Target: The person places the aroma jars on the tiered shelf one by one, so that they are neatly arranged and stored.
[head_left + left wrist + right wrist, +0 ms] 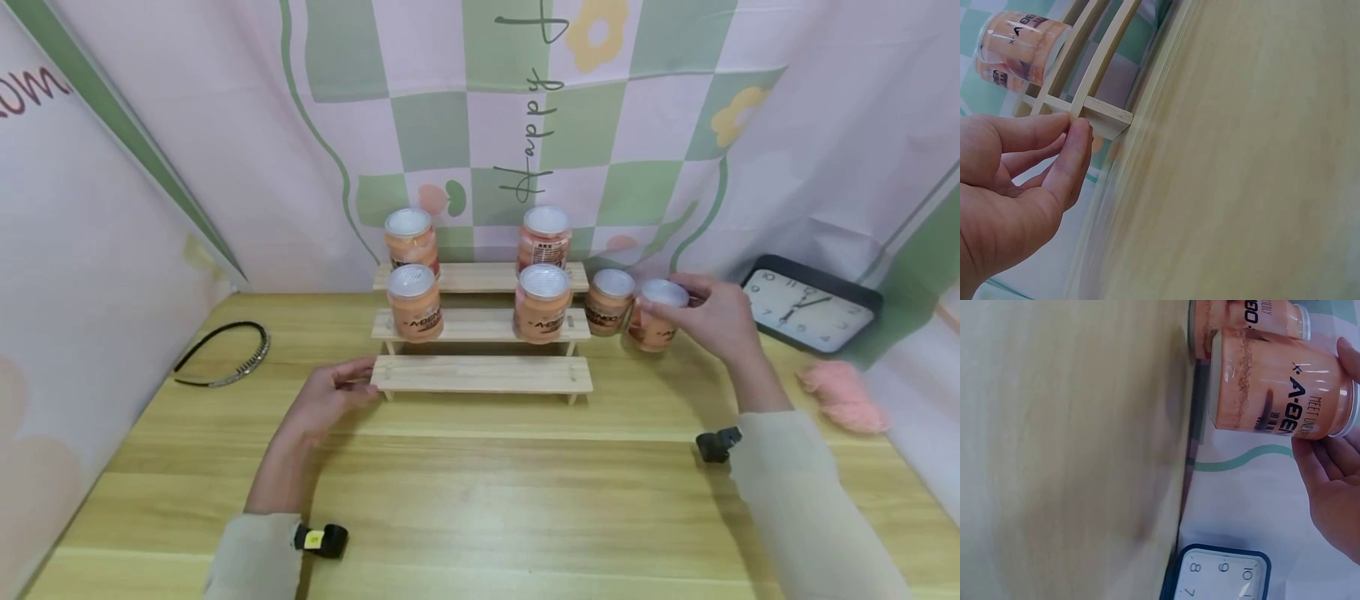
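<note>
My right hand [716,321] grips an orange can with a clear lid [652,329] near its top, to the right of the stand. In the right wrist view, the printed side of this can [1279,387] shows, and its base looks slightly off the tabletop. A similar can [609,308] stands close beside it. My left hand [330,400] pinches the left end of the lowest step of a three-step wooden stand [480,375]; thumb and fingertips meet at that end in the left wrist view. Two cans [416,312] stand on the middle step, two more [546,237] on the top one.
A black-framed clock [810,304] leans at the back right, with a pink fluffy bundle [843,396] in front of it. On the left of the wooden table [480,500] lies a black headband [225,358]. A checkered curtain [502,125] hangs behind the stand.
</note>
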